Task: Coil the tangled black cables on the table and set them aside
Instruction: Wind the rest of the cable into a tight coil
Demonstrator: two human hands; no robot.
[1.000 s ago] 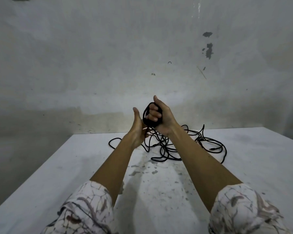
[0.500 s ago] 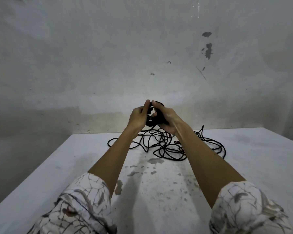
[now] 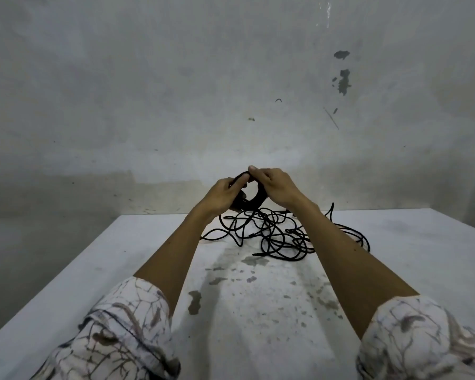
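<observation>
Holding the small coil [image 3: 254, 200] up over the far middle of the table [image 3: 412, 270], the left hand [image 3: 221, 197] gripped its lower left side while the right hand [image 3: 276, 189], which a second before had clutched the bundle in a fist, now pinched the top loop between thumb and fingers. That shift suggested another turn was being laid on, with coiling only begun. Most of the cable [image 3: 274, 237] lay tangled on the table below and to the right of the hands. The table's left edge ran well clear of the tangle, and bare tabletop on the right offered room to set the coil.
</observation>
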